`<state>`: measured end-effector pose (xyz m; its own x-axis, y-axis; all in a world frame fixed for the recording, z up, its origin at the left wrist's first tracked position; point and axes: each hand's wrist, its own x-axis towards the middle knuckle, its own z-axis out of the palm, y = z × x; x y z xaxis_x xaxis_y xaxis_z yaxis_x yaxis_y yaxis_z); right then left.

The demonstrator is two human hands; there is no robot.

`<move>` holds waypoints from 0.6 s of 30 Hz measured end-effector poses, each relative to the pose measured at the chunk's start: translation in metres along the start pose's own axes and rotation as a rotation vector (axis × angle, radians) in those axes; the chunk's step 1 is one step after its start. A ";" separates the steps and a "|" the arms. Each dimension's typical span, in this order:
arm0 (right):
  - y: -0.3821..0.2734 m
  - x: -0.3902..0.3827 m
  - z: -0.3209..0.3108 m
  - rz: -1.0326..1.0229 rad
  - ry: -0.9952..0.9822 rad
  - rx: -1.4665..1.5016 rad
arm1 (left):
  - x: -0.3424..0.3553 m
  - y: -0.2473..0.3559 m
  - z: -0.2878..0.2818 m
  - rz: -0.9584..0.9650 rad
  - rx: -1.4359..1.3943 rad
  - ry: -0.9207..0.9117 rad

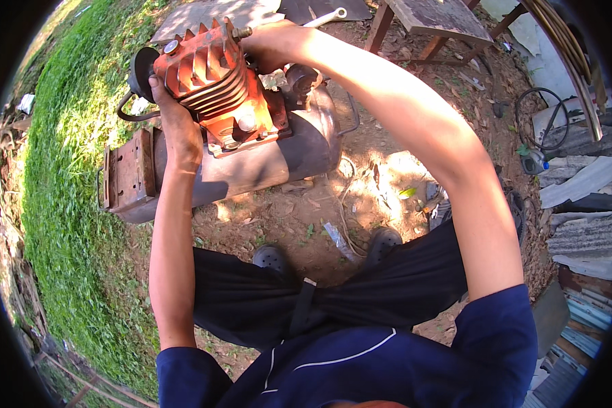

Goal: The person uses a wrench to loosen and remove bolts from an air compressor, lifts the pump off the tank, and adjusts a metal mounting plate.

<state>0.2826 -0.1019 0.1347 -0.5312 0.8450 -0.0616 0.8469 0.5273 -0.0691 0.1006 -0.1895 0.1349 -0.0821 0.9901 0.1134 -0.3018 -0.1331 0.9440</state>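
Observation:
A red-orange finned compressor pump (pixel 214 81) sits on a dark horizontal air tank (pixel 245 166). My left hand (pixel 179 126) is closed against the pump's left side, thumb pointing up beside a round black part (pixel 143 73); its other fingers are mostly hidden. My right hand (pixel 266 47) reaches round the far right side of the pump, close to a threaded metal fitting (pixel 242 32). Its fingers are out of sight behind the fins. Beyond the right wrist shows the ring end of a pale wrench (pixel 340 13); I cannot tell whether the hand touches it.
A rusty box-shaped cover (pixel 128 170) is at the tank's left end. Grass (pixel 81 204) spreads to the left. Far right stand a wooden bench (pixel 442 20), a black hose loop (pixel 542 119) and stacked corrugated sheets (pixel 581 234). A cord (pixel 343 211) lies near my feet.

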 end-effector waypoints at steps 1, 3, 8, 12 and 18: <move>-0.001 0.003 -0.003 0.030 -0.084 0.042 | 0.000 0.001 0.000 -0.018 -0.004 0.004; 0.003 0.009 -0.001 0.068 -0.233 0.133 | -0.002 0.005 -0.001 -0.038 0.023 -0.032; 0.007 0.012 0.016 0.254 -0.531 0.367 | 0.003 0.003 -0.025 -0.072 0.108 -0.111; 0.015 0.019 0.032 0.255 -0.562 0.502 | 0.006 -0.001 -0.035 -0.090 0.247 -0.194; 0.013 0.018 0.031 0.157 -0.437 0.305 | 0.006 -0.004 -0.035 -0.148 0.228 -0.170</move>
<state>0.2831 -0.0833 0.1016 -0.4158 0.7613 -0.4975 0.9052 0.2935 -0.3074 0.0684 -0.1842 0.1208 0.1125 0.9937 0.0014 -0.0759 0.0072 0.9971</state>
